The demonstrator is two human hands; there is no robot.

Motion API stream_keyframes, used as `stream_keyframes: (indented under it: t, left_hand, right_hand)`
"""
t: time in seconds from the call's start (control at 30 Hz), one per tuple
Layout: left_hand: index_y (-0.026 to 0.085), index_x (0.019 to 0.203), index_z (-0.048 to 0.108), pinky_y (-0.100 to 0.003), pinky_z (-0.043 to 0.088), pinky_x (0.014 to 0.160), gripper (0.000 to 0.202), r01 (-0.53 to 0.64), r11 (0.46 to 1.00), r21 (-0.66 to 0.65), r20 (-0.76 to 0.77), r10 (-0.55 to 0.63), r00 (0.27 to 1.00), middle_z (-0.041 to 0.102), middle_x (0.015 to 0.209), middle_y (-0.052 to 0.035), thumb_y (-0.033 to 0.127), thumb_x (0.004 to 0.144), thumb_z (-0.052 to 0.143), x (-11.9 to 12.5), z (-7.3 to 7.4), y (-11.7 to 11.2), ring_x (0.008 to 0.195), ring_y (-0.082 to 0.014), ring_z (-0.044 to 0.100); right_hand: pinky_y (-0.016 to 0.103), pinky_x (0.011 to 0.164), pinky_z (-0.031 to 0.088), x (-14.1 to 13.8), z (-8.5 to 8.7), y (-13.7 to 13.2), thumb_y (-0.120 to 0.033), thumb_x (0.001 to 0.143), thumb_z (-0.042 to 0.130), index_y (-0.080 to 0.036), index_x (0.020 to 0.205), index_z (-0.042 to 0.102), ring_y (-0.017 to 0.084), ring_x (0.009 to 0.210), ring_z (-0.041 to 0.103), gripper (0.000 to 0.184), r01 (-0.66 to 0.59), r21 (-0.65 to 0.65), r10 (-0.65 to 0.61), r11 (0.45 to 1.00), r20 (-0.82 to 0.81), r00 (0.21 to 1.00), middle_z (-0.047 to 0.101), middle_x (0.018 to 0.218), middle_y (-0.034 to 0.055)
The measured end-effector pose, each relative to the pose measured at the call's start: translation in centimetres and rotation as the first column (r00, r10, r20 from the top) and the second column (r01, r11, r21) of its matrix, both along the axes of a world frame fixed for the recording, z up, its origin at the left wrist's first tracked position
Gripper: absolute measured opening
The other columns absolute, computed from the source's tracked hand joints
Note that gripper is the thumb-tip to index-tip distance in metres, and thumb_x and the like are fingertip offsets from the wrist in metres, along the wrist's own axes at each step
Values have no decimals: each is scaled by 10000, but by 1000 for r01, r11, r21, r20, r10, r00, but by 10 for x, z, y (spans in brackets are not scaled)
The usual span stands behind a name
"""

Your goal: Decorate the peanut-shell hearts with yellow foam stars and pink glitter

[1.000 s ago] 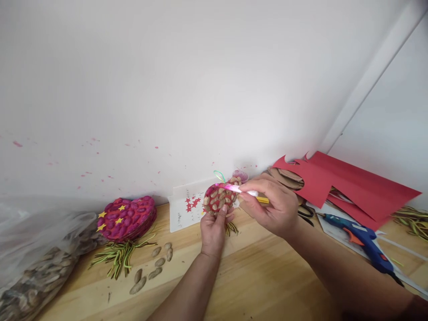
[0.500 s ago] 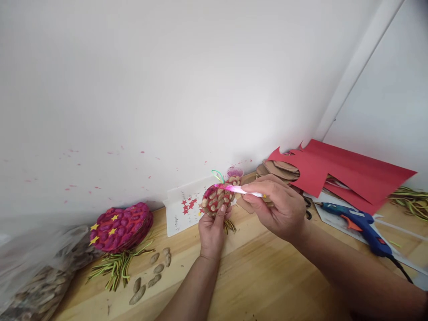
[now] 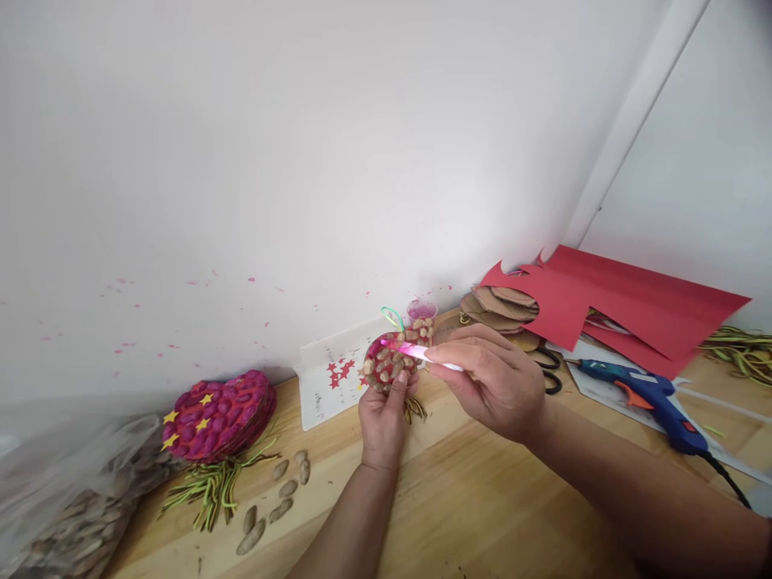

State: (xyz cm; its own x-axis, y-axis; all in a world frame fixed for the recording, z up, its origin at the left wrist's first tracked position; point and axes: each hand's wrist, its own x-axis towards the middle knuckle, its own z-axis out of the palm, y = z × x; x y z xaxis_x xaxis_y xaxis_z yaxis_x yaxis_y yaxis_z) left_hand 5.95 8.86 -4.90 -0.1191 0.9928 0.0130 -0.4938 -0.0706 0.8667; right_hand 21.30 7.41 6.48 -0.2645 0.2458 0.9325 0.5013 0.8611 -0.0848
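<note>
Your left hand [image 3: 384, 422], in the middle of the frame, has its grip closed on a round peanut disc [image 3: 381, 374], thumb pressed on the front. The disc is reddish, studded with bumpy tan shells; a thin green loop [image 3: 393, 318] stands at its top, and dark strands hang below. Your right hand [image 3: 491, 382], right of centre, has its grip pinched around a slim white stick [image 3: 416, 351], whose pink-stained tip lies over the disc's upper face; you cannot tell from here whether it touches.

The bench [image 3: 458, 498] is smooth, pale grained wood. At lower left sits a creased clear plastic bag [image 3: 90, 515] of rough shells. Beside it, a knobbly magenta stack [image 3: 227, 406] of rounded pieces carries four yellow stars and trails stringy green-and-dark tassels [image 3: 208, 494]. Seven loose peanuts [image 3: 288, 488] lie to the right of those, oblong and ridged.

Behind your left hand, one flat white sheet [image 3: 317, 406] holds small red stars, too tightly grouped to count. One little pink-stained cup [image 3: 421, 312] stands by the wall. At right you have stiff red paper [image 3: 609, 297] with curved cut-outs, layered brown cardboard [image 3: 500, 310], two black scissor loops [image 3: 551, 382] and one blue plastic glue gun [image 3: 654, 398] with an orange trigger.
</note>
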Motion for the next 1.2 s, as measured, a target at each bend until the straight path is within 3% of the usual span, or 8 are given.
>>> stream_keyframes:
  t: [0.2,0.43,1.2]
  left_hand:
    - [155,994,802,-352,608,840,430,-13,1000,-29,-8,12,1000,813,1014,-112,454,701,900,0,-2,1,890,-232,768]
    - [166,1046,793,-341,605,858,402,13,1000,-6,-11,-13,1000,808,1070,-113,438,760,866,0,-3,0,943,-230,764]
    - [173,1008,808,-340,611,824,425,13,1000,-27,-23,-14,1000,814,1014,-108,460,709,900,-1,-2,0,912,-235,767]
  right_hand:
    - [329,753,616,3,0,1,-117,922,687,-227,1212,679,188,793,697,311,18,-10,-18,1000,-21,1000,782,897,35]
    - [330,758,613,3,-1,2,-105,912,699,-208,1168,682,189,805,697,276,19,-8,-20,1000,-22,1000,779,899,42]
    - [326,743,606,2,-1,2,-103,919,697,-213,1146,674,178,789,686,253,25,-17,-26,1000,-45,999,777,898,36]
